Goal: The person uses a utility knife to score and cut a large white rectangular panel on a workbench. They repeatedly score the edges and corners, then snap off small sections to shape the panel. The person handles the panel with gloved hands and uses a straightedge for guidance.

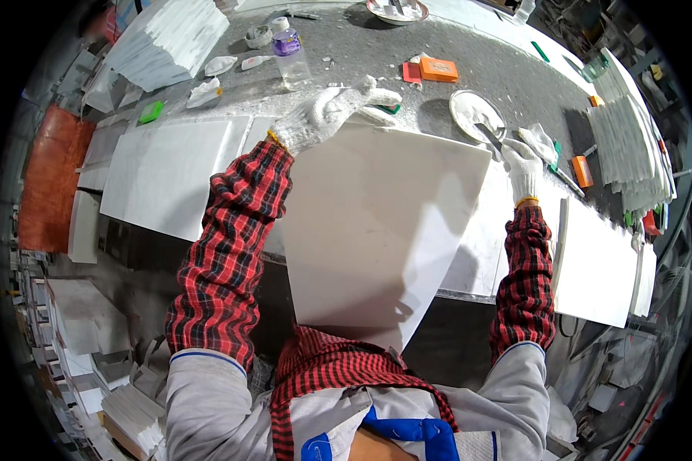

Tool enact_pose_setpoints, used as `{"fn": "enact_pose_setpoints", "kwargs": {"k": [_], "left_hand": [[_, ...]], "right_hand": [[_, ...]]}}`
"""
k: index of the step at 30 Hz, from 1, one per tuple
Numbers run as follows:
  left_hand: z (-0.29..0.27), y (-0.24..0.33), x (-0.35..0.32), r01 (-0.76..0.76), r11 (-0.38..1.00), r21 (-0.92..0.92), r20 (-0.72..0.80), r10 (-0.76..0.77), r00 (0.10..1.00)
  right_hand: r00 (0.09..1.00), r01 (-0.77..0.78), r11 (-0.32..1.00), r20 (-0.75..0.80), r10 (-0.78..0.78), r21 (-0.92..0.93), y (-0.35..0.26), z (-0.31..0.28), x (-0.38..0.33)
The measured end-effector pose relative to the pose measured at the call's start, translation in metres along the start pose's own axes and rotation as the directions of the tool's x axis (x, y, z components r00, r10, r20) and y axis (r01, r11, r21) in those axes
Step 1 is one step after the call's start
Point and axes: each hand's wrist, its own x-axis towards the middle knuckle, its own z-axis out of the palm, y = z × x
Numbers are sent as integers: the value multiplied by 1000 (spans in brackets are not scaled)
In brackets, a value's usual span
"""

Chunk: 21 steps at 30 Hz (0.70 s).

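Observation:
A large white panel (pixel 377 223) slopes from the bench toward my body. At its far edge is my left hand (pixel 327 117) in a white knit glove, fingers bent around a small green object (pixel 390 109) that is mostly hidden. My right hand (pixel 523 167), gloved too, grips a putty knife (pixel 487 132). The knife's blade reaches into a round white dish (pixel 461 107) holding white paste. A crumpled white cloth (pixel 540 143) lies just beyond the right hand.
More white panels (pixel 161 173) lie along the bench edge. Orange boxes (pixel 438 70), a clear bottle (pixel 291 58) with a purple label and a bowl (pixel 397 11) stand farther back. Panel stacks rise at the far left (pixel 165 42) and right (pixel 630 138). A green tool (pixel 557 157) lies right.

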Motion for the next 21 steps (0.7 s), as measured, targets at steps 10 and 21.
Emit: {"fn": "enact_pose_setpoints", "kwargs": {"k": [10,21], "left_hand": [[11,44,-5,181,720,-670,183,-77,980],[16,98,-10,117,992,-41,-36,-118,992]], "right_hand": [[978,107,953,-141,-152,-282,8,15,8],[988,31,952,-134,-75,-306,30,29,28]]}}
